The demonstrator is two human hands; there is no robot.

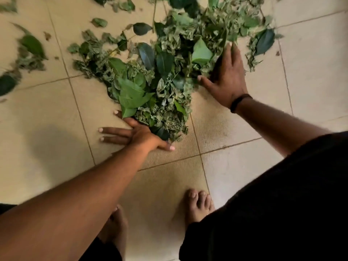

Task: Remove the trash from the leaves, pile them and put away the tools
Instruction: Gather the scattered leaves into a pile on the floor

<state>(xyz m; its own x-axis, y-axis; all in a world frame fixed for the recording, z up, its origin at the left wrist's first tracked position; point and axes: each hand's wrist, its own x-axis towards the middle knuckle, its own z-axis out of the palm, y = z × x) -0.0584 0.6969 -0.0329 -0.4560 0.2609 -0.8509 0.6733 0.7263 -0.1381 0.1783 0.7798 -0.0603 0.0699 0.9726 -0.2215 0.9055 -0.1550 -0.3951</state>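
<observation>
Bracketing the heap of leaves (162,76) on the tiled floor (47,147), the left hand (139,134) lies flat at its near edge and the right hand (227,81) at its right flank, fingers straight and gripping nothing, so gathering means pushing inward.

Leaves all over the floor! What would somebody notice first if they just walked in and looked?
First, the big heap of green leaves in the middle of the beige tiled floor. Two bare hands frame it with straight fingers: the left hand flat on the tiles at its near edge, the right hand, a black band on its wrist, against its right side. Loose leaves lie scattered at the far left.
</observation>
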